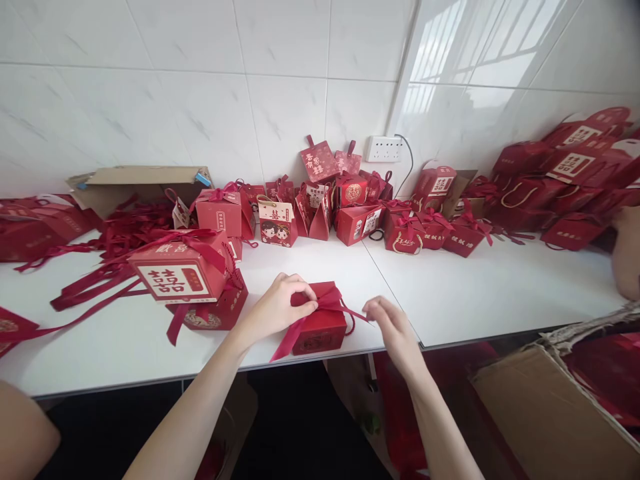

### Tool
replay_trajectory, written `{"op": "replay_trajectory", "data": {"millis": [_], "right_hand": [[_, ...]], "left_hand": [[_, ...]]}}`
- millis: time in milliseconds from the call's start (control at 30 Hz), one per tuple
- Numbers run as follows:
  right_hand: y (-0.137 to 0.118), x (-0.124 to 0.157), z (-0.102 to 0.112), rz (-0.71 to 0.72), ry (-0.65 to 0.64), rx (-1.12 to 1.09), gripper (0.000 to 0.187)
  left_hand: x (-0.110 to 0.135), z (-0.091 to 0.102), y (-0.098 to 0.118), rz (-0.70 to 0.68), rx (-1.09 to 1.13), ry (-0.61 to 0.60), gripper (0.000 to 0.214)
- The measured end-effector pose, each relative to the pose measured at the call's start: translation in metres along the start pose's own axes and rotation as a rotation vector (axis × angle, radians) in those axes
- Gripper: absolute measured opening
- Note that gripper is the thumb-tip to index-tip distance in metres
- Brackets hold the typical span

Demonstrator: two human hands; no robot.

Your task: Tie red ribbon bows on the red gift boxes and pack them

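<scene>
A red gift box (320, 333) stands at the front edge of the white table, with a red ribbon (330, 300) tied over its top. My left hand (285, 301) pinches the ribbon near the middle of the lid, thumb and forefinger closed on it. Off the box's right side, my right hand (390, 325) grips a ribbon end and holds it out taut. Another ribbon tail hangs down the box's front left corner. A twisted red cord handle shows at the box's right side.
Stacked red boxes (175, 277) stand left of my left hand. Behind them a cardboard box (140, 177) holds loose ribbons. Rows of small gift boxes (277, 223) line the wall below a power strip (384, 149). A carton (550, 393) sits at lower right; other people's arms show at both sides.
</scene>
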State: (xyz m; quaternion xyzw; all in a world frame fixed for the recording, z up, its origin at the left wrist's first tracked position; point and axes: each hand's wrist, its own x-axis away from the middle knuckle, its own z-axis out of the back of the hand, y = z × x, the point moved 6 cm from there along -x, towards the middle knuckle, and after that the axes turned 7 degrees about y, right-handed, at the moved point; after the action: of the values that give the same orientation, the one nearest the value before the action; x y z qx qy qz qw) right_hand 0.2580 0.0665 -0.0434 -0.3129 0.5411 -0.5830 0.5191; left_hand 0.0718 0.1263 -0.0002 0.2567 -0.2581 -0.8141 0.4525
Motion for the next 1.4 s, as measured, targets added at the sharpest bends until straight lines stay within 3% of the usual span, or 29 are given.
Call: {"op": "replay_trajectory", "data": {"millis": [67,133,233,300,467,667,800,1033,1400], "right_hand": [[-0.009,-0.012,0.004,0.070,0.073,0.037,0.031],[-0.019,-0.023,-0.005,0.132,0.021,0.053,0.028],[-0.027,-0.033,-0.026,0.176,-0.108,0.027,0.024],[-0.028,-0.035,-0.036,0.167,-0.151,-0.016,0.025],[-0.020,-0.033,-0.037,0.098,-0.060,-0.071,0.035],[-0.012,-0.025,-0.037,0.048,-0.188,-0.172,0.031],[-0.008,-0.025,-0.036,0.004,-0.162,-0.150,0.033],[-0.004,-0.025,-0.043,-0.155,-0.205,-0.356,0.035],[0.015,-0.022,-0.051,-0.288,-0.215,-0.502,0.035]], "left_hand": [[0.002,0.000,-0.001,0.000,0.041,0.008,0.019],[0.005,0.003,-0.004,0.014,0.116,0.094,0.024],[0.018,0.013,-0.019,0.139,0.191,0.426,0.033],[0.028,0.013,-0.030,0.259,0.221,0.561,0.031],[0.029,-0.002,-0.035,0.357,0.318,0.446,0.036],[0.020,0.001,-0.029,0.338,0.368,0.488,0.035],[0.024,-0.004,-0.027,0.315,0.383,0.466,0.036],[0.038,-0.016,-0.037,0.359,0.490,0.500,0.037],[0.040,-0.029,-0.044,0.440,0.800,0.532,0.035]]}}
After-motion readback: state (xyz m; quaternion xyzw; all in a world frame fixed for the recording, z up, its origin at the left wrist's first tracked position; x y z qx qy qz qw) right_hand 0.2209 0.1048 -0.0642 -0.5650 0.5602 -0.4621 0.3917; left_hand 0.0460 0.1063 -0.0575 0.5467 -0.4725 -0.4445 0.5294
